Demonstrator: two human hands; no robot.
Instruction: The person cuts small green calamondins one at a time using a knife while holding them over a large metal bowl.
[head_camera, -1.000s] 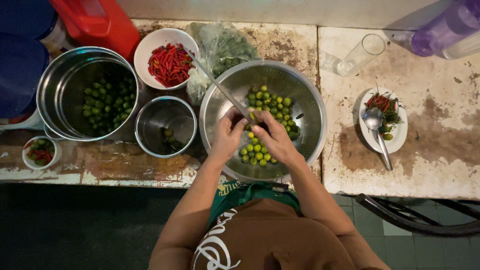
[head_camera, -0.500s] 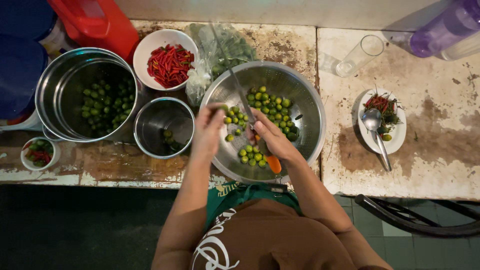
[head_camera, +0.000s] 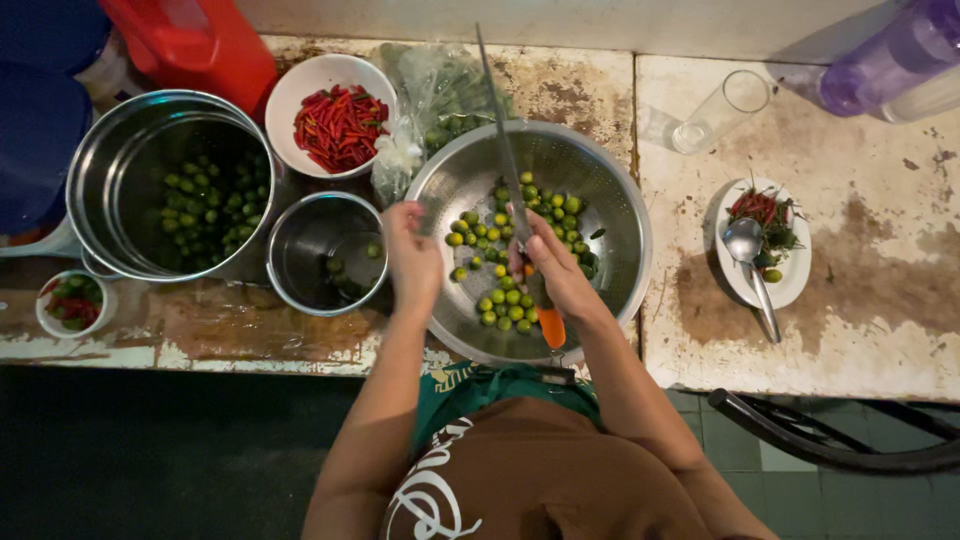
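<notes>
A worn, stained countertop (head_camera: 860, 300) carries everything here. At its left sits a big steel pot (head_camera: 100, 170) with small green limes at the bottom. The wide steel colander bowl (head_camera: 610, 190) stands in the middle, holding a loose heap of small green limes (head_camera: 505, 300). Between these two sits a smaller steel bowl (head_camera: 300, 240) with a few green pieces inside. Behind it stand a white bowl of red chillies (head_camera: 340, 125) and a clear bag of greens (head_camera: 440, 95). To the right lies a small white plate (head_camera: 790, 285) with a metal spoon (head_camera: 750, 260) and chilli scraps.

The right hand (head_camera: 560, 280) is closed around an orange-handled knife (head_camera: 505, 150), whose long blade points away over the colander. The left hand (head_camera: 412, 255) hovers over the colander's left rim, fingers curled; I cannot tell whether it holds a lime.
</notes>
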